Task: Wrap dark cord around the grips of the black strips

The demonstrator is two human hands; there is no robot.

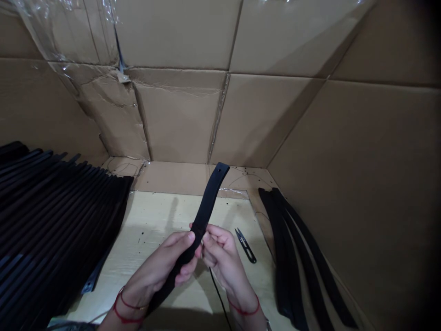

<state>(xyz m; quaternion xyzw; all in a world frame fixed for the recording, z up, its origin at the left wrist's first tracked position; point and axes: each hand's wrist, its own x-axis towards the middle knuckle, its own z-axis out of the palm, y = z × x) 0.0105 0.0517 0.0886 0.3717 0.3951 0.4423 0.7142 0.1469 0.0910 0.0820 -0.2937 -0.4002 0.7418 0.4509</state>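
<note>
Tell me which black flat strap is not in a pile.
The black flat strap held by the left hand and right hand, holed end raised; others lie in the left stack and right bundle.

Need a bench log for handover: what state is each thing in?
strap: tilted up, gripped by both hands
left hand: shut on strap
right hand: pinching strap
snips: lying on table, untouched
left stack: piled, untouched
right straps: lying flat, untouched
</note>
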